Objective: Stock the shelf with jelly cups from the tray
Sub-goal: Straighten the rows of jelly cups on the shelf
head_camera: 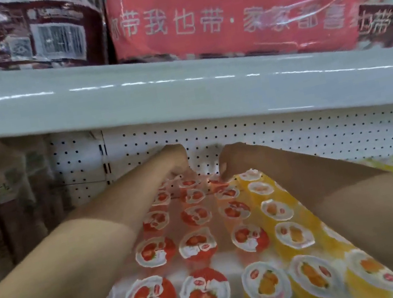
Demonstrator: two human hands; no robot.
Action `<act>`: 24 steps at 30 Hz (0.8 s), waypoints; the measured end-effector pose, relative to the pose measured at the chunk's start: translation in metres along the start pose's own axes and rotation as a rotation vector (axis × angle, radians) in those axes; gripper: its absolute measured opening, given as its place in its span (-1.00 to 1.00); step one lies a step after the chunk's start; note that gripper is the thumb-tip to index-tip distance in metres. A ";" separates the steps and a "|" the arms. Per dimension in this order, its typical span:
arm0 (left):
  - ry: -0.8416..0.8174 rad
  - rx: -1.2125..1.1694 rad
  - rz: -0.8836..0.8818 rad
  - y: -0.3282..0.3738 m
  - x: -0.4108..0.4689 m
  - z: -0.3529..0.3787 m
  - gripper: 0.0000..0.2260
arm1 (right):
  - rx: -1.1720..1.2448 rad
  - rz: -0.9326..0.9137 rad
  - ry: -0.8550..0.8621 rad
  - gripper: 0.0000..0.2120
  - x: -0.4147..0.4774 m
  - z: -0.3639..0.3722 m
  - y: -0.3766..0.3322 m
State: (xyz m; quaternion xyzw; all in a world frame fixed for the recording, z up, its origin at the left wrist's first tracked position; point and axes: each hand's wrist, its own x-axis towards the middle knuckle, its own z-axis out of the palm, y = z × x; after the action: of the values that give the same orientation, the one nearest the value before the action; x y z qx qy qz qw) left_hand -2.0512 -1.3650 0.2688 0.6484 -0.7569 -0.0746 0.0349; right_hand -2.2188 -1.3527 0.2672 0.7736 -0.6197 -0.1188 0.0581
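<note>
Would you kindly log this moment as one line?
phase: stocking | left hand: back row, red cups | right hand: back row, near orange cups | grips: unclear

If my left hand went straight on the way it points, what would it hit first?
Probably the white pegboard back panel: the left hand is over the rearmost red jelly cups, pointing at it, with nothing visible between. The gap is hard to judge.

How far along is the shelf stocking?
Looks well along: red jelly cups fill three rows, orange jelly cups the rows beside them. The left hand and right hand reach the back row by the pegboard; their grip is hidden. The tray is out of view, so what remains is unclear.
</note>
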 end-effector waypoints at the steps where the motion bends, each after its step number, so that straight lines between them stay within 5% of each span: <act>1: -0.001 0.013 -0.036 0.004 0.005 0.003 -0.60 | -0.014 -0.018 -0.002 -0.65 0.003 0.002 0.001; 12: -0.096 0.280 -0.069 0.019 0.017 0.012 -0.62 | 0.067 -0.022 0.075 -0.54 0.024 0.012 0.005; 17: -0.088 0.201 -0.042 0.016 0.006 0.003 -0.59 | 0.119 -0.039 0.096 -0.70 0.018 0.007 0.012; 19: -0.066 0.077 -0.029 0.012 -0.004 -0.008 -0.57 | 0.142 -0.067 0.102 -0.63 0.008 -0.003 0.016; 24: -0.190 -0.064 -0.008 0.015 -0.026 -0.013 -0.51 | 0.119 -0.121 -0.058 -0.65 -0.019 -0.008 0.012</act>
State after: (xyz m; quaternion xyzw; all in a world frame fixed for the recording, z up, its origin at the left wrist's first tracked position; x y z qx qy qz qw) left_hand -2.0597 -1.3382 0.2850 0.6401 -0.7512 -0.1602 -0.0165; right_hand -2.2323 -1.3370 0.2797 0.8080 -0.5792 -0.1074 -0.0131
